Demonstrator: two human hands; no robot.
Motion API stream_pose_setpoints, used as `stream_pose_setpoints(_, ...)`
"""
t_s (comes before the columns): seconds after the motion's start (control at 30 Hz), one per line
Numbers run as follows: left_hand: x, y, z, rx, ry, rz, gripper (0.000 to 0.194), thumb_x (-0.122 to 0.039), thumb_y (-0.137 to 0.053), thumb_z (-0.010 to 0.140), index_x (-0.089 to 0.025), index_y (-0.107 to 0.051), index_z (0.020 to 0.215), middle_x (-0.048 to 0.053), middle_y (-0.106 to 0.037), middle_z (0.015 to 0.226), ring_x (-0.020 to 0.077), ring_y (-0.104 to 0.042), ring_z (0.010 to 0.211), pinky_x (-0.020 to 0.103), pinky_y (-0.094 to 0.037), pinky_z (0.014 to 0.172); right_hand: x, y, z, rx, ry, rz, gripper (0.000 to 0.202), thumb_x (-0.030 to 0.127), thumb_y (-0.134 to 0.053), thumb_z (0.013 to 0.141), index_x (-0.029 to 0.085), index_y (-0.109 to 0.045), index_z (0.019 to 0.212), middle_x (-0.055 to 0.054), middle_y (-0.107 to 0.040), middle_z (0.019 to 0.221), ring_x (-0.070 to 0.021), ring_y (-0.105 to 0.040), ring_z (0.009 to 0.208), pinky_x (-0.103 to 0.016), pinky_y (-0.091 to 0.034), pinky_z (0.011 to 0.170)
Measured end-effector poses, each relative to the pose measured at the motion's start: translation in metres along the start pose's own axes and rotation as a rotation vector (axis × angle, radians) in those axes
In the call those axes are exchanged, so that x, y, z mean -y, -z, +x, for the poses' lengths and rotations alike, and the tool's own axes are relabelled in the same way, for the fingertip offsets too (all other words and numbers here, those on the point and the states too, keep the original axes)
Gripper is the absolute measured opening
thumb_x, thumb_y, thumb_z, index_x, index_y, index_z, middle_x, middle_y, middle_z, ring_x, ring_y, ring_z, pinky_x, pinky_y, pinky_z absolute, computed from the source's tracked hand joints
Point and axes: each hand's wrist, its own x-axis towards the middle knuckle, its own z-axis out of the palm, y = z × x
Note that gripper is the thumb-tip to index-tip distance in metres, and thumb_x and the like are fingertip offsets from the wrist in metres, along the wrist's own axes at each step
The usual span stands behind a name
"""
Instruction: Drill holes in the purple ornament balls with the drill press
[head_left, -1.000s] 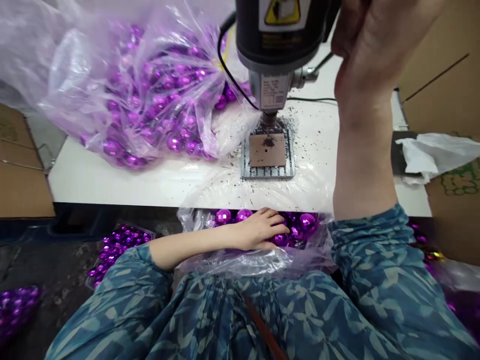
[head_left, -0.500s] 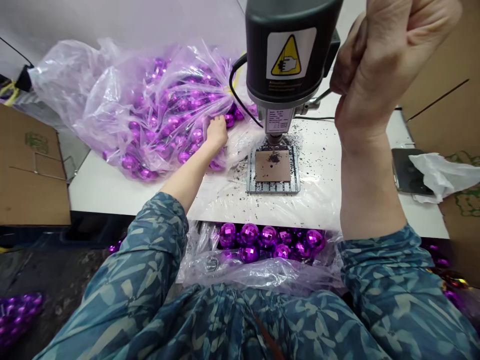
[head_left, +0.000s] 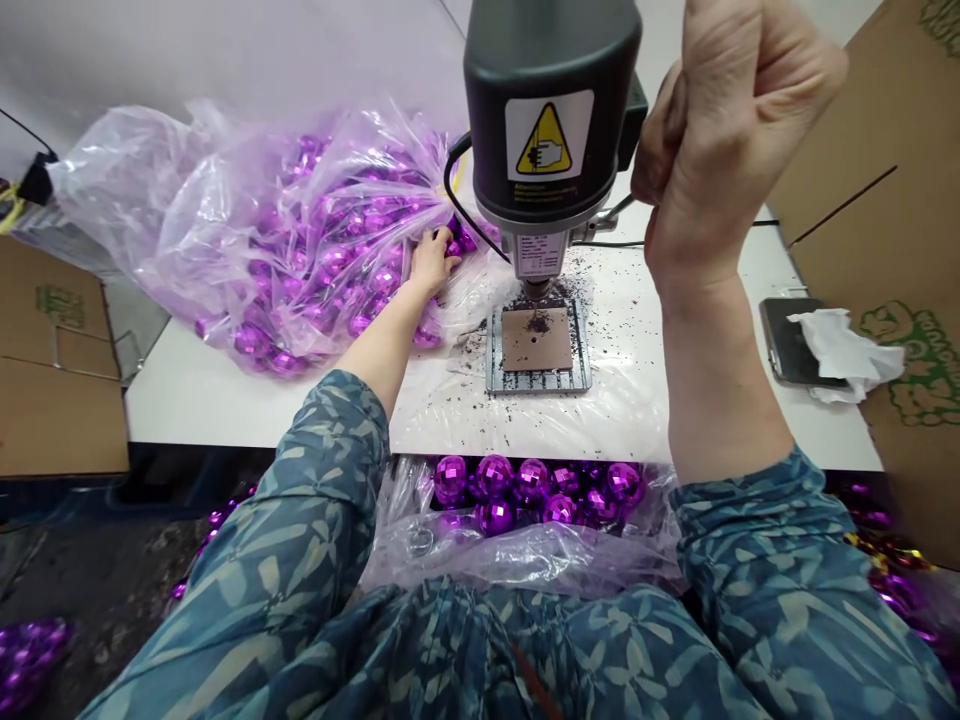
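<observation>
My left hand [head_left: 433, 262] is at the mouth of a clear plastic bag [head_left: 150, 180], its thumb and fingers around a shiny purple faceted ball [head_left: 454, 243]. That ball is partly hidden by the fingers. Raised at the upper right, my right hand [head_left: 720, 150] is closed in a fist on the feed lever [head_left: 619, 208] of a black drill press [head_left: 551, 120]; the fist hides the lever's end. Below the chuck [head_left: 535, 288] lies a brown square board [head_left: 536, 342] with a small hole and dark shavings, on a slotted metal base [head_left: 540, 383].
Purple balls [head_left: 495, 476] fill a plastic-lined space under the table's front edge. Dark shavings are scattered over the white table [head_left: 615, 420]. A dark phone-like object [head_left: 791, 345] with crumpled white tissue [head_left: 851, 350] lies at right. Cardboard boxes [head_left: 64, 370] flank the table.
The camera view has shifted a little. My left hand's fingers have moved from beside the bag onto a purple ball at its mouth. My right hand stays on the lever.
</observation>
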Motion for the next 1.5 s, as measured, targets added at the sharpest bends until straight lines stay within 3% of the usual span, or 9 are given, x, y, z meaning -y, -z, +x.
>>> stream_pose_setpoints(0.2, -0.01, 0.005, -0.004, 0.04, 0.024, -0.124, 0.02, -0.012, -0.078, 0.082, -0.021, -0.072, 0.1, 0.01, -0.071, 0.111, 0.0327, -0.066, 0.121, 0.053, -0.047, 0.123, -0.001, -0.002, -0.002, -0.035, 0.064, 0.102, 0.063, 0.05, -0.058, 0.099, 0.026, -0.016, 0.059, 0.008, -0.014, 0.043, -0.0036, -0.02, 0.032, -0.031, -0.012, 0.04)
stream_pose_setpoints(0.4, -0.023, 0.007, -0.013, 0.128, 0.321, -0.653, 0.014, -0.022, -0.081, 0.092, -0.02, -0.068, 0.095, 0.002, -0.069, 0.088, 0.019, -0.069, 0.082, 0.043, -0.066, 0.09, 0.004, -0.008, -0.002, -0.084, -0.004, 0.041, 0.059, 0.035, -0.047, 0.106, 0.025, -0.011, 0.061, 0.007, -0.009, 0.043, -0.0038, -0.018, 0.032, -0.034, -0.011, 0.042)
stream_pose_setpoints(0.63, -0.054, 0.028, -0.055, 0.186, 0.648, -1.2, 0.034, -0.036, -0.087, 0.096, -0.017, -0.071, 0.119, 0.013, -0.081, 0.111, 0.0263, -0.08, 0.113, 0.041, -0.071, 0.097, 0.013, 0.007, -0.002, 0.076, -0.046, 0.15, 0.057, 0.068, -0.067, 0.067, 0.027, -0.027, 0.06, 0.01, -0.016, 0.046, -0.0038, -0.029, 0.034, -0.03, -0.017, 0.043)
stream_pose_setpoints(0.87, -0.075, 0.038, -0.097, 0.244, 0.768, -1.444, 0.047, -0.038, -0.081, 0.101, -0.02, -0.068, 0.142, 0.013, -0.081, 0.119, 0.0298, -0.081, 0.119, 0.037, -0.074, 0.095, 0.015, 0.006, -0.001, 0.038, -0.063, 0.132, 0.055, 0.07, -0.065, 0.064, 0.027, -0.031, 0.058, 0.011, -0.019, 0.044, -0.0029, -0.031, 0.034, -0.028, -0.016, 0.043)
stream_pose_setpoints(1.1, -0.084, 0.049, -0.121, 0.268, 0.735, -1.528, 0.041, -0.029, -0.077, 0.103, -0.015, -0.067, 0.141, 0.015, -0.08, 0.122, 0.0322, -0.077, 0.128, 0.046, -0.071, 0.106, 0.024, 0.003, -0.001, 0.023, -0.129, 0.119, 0.055, 0.007, -0.051, 0.101, 0.026, -0.027, 0.056, 0.01, -0.021, 0.04, -0.0029, -0.031, 0.033, -0.024, -0.015, 0.044)
stream_pose_setpoints(1.2, -0.088, 0.053, -0.129, 0.263, 0.694, -1.528, 0.039, -0.023, -0.074, 0.105, -0.015, -0.065, 0.142, 0.015, -0.079, 0.126, 0.0307, -0.076, 0.131, 0.051, -0.067, 0.112, 0.022, 0.003, -0.001, 0.016, -0.131, 0.104, 0.055, 0.001, -0.043, 0.102, 0.026, -0.025, 0.056, 0.011, -0.024, 0.038, -0.0023, -0.029, 0.032, -0.023, -0.014, 0.043)
stream_pose_setpoints(1.3, -0.086, 0.052, -0.136, 0.284, 0.64, -1.485, 0.039, -0.021, -0.076, 0.103, -0.016, -0.066, 0.14, 0.015, -0.079, 0.131, 0.0312, -0.073, 0.137, 0.054, -0.062, 0.119, 0.015, 0.004, -0.001, 0.042, -0.088, 0.079, 0.052, 0.02, -0.053, 0.103, 0.025, -0.027, 0.058, 0.011, -0.023, 0.04, -0.002, -0.03, 0.032, -0.023, -0.017, 0.042)
stream_pose_setpoints(1.4, -0.082, 0.049, -0.142, 0.321, 0.548, -1.425, 0.036, -0.022, -0.083, 0.097, -0.017, -0.07, 0.131, 0.014, -0.08, 0.131, 0.0308, -0.071, 0.142, 0.053, -0.057, 0.125, 0.011, 0.007, -0.001, 0.064, -0.036, 0.072, 0.052, 0.061, -0.062, 0.078, 0.026, -0.029, 0.06, 0.011, -0.018, 0.042, -0.0028, -0.032, 0.033, -0.025, -0.018, 0.04)
stream_pose_setpoints(1.5, -0.08, 0.048, -0.151, 0.377, 0.45, -1.376, 0.032, -0.021, -0.088, 0.092, -0.021, -0.073, 0.121, 0.01, -0.081, 0.13, 0.0302, -0.07, 0.142, 0.053, -0.055, 0.126, 0.013, 0.008, -0.001, 0.065, -0.053, 0.042, 0.055, 0.073, -0.057, 0.066, 0.027, -0.028, 0.06, 0.011, -0.02, 0.042, -0.0025, -0.031, 0.033, -0.028, -0.016, 0.041)
